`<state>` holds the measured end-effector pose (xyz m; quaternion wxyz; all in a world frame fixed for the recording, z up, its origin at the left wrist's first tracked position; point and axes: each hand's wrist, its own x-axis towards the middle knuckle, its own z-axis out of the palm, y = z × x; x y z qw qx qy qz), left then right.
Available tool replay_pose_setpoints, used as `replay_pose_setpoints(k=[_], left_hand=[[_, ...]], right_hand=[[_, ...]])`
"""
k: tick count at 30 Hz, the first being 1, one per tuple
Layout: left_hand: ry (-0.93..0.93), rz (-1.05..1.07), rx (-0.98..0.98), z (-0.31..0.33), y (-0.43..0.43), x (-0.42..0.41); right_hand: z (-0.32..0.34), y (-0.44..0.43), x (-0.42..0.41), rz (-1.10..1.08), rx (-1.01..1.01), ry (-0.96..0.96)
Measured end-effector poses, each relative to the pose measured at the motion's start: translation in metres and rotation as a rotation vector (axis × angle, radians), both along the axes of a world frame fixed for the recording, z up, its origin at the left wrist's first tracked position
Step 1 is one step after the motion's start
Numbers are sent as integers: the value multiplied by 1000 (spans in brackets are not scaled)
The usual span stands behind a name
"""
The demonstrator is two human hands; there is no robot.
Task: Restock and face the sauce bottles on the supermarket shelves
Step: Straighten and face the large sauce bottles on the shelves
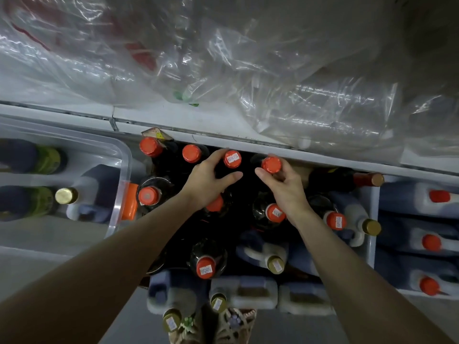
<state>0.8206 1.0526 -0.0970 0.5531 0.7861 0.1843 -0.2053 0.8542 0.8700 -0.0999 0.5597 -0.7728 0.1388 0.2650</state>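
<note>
Bottle axes run vertical, seen cap-on from above: dark sauce bottles with orange-red caps stand in rows under the pale shelf edge (248, 136). Left grip (211, 181) is curled round the neck of the stickered-cap bottle (232, 159) in the far row, fingers on its far side, thumb on its near side. Right grip (285, 186) is curled round the plain-cap bottle (271, 164) just to the right, thumb on the cap's left. Each bottle lies directly far of its own grip, and the two stand close side by side, almost against the shelf edge. Judgement: any lift likely needs to come toward the near side to clear that edge; a turn for facing would go about the upright axis. Containers: clear bin (125, 167) at left holds dark green-labelled bottles, one with a gold cap (66, 195). The right compartment, past a divider (372, 219), holds red-capped jugs (439, 196). White gold-capped jugs (275, 264) stand near. Crumpled plastic film (310, 95) covers the shelf above.
</note>
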Motion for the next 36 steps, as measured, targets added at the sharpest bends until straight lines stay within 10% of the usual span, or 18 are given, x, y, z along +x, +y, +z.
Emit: replay_pose_setpoints(k=[19, 36], left_hand=[[-200, -65, 122, 77, -5, -3], [-559, -2, 99, 465, 8, -24]], right_hand=[[72, -10, -9, 80, -76, -207], [470, -5, -6, 170, -33, -557]])
